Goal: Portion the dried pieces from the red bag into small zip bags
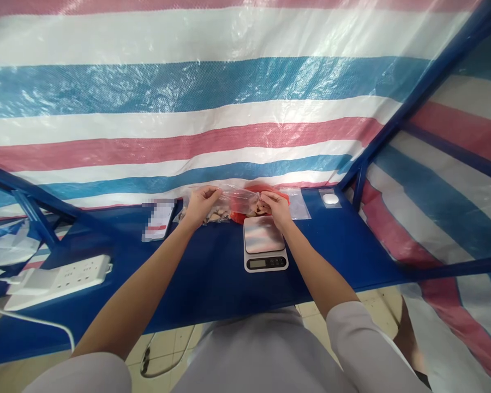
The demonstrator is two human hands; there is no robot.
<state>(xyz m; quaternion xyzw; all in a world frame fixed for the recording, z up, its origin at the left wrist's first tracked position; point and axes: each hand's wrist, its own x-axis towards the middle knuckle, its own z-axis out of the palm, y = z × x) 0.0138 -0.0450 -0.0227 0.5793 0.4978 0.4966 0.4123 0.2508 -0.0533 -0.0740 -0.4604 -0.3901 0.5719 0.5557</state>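
A clear plastic bag (242, 200) is stretched between my two hands above the back of the blue table. My left hand (202, 204) pinches its left end, and my right hand (275, 206) pinches the right end. Beneath the left part lie brownish pieces (217, 215) in clear plastic; I cannot tell their kind. A red plastic bag (251, 189) sits partly behind the clear one, with more brown pieces (262, 208) beside my right fingers. Just in front stands a white kitchen scale (264, 237) with a shiny metal plate and a dark display panel.
On the blue table (213, 273), a phone (159, 219) lies left of my hands and a white power strip (65, 278) farther left. Flat clear bags (299, 204) and a small packet with a white round item (330, 199) are at right. Striped sheeting (188, 87) hangs behind.
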